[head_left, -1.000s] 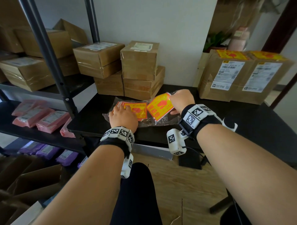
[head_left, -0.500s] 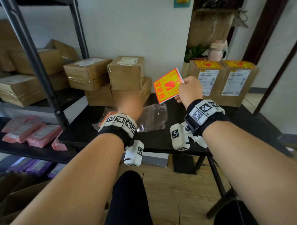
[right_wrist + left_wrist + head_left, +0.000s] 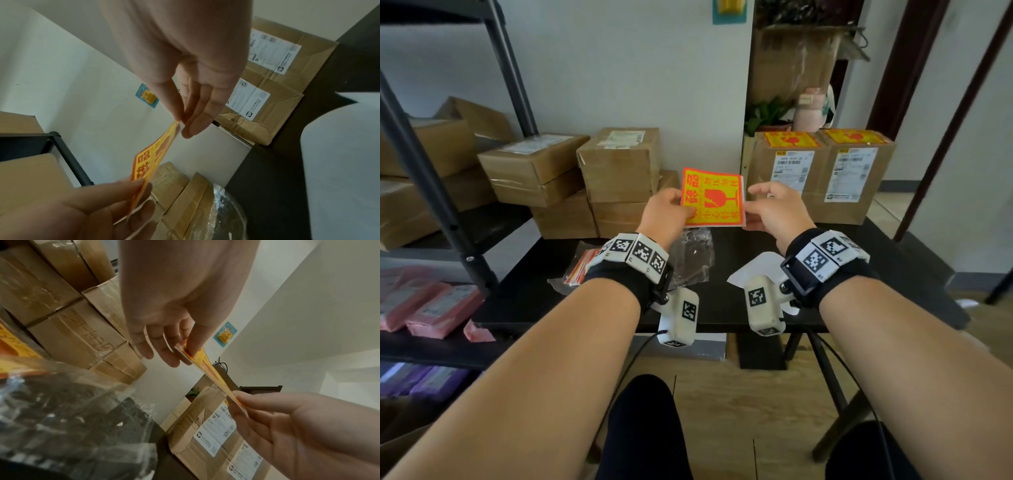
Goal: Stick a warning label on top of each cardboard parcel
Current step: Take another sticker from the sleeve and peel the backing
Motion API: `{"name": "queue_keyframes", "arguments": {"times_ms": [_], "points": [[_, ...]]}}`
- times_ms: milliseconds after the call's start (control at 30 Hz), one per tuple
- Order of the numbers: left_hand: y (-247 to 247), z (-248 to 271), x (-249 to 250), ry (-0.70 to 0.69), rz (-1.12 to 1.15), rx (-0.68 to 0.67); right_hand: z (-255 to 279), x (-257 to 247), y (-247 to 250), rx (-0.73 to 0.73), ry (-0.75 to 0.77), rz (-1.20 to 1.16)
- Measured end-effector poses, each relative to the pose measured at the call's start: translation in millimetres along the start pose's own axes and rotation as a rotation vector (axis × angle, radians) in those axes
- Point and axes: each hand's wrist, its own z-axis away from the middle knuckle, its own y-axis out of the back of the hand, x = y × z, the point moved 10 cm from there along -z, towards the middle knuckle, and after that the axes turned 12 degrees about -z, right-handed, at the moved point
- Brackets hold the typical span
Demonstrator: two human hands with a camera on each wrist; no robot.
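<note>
I hold an orange-and-yellow warning label (image 3: 711,198) (image 3: 207,368) (image 3: 152,164) up above the black table (image 3: 729,308). My left hand (image 3: 666,212) (image 3: 180,352) pinches its left edge between thumb and fingers. My right hand (image 3: 763,205) (image 3: 185,123) pinches its right edge. Plain cardboard parcels (image 3: 619,164) are stacked at the back left of the table. Two parcels (image 3: 822,171) at the back right carry yellow warning labels (image 3: 791,138) on top.
A clear plastic bag (image 3: 688,260) with more labels (image 3: 582,267) lies on the table under my left wrist. A white backing sheet (image 3: 753,270) lies under my right wrist. A black metal shelf (image 3: 448,219) on the left holds more boxes and pink mailers (image 3: 431,305).
My right hand lifted one label out of the bag and up off the table. My left hand left the bag and took hold of the label's left edge.
</note>
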Motion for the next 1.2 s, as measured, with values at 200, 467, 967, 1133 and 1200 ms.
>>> {"name": "queue_keyframes", "arguments": {"times_ms": [200, 467, 967, 1133, 1200], "points": [[0, -3, -15, 0.108, 0.279, 0.045, 4, -3, -8, -0.084, 0.116, 0.102], [-35, -1, -22, 0.238, 0.486, -0.101, -7, 0, 1, 0.011, 0.198, 0.037], [-35, -8, -24, 0.263, 0.573, -0.069, -4, 7, -21, -0.17, 0.203, 0.206], [-35, -11, -23, 0.222, 0.512, -0.074, -6, 10, -20, -0.146, 0.185, 0.255], [-33, -12, -20, 0.192, 0.471, -0.061, -7, 11, -20, -0.153, 0.195, 0.329]]}}
